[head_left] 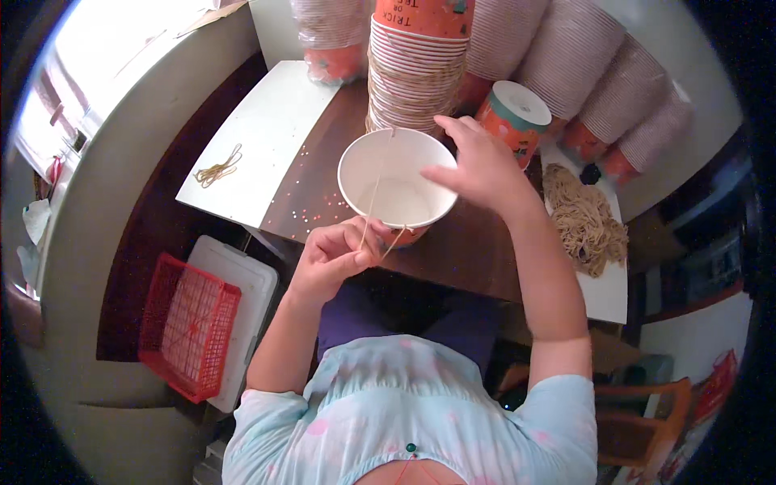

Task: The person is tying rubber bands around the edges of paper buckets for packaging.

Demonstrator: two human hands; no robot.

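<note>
The bucket (412,162) was round and open-topped, with a plain white inside, a pale rolled rim and a strip of orange showing on the outside near the person. It stood upright on the dark brown table (477,255), in front of a tall stack of buckets (416,77). A thin tan string (373,198) ran from its far rim across the opening, and a short length reached the near rim. The left hand (343,252) was just beside that near rim, its thumb and fingers closed on the string. The right hand (477,162) was at the right rim, thumb and fingers spread apart, the thumb over the opening; whether it touched the bucket could not be told.
</note>
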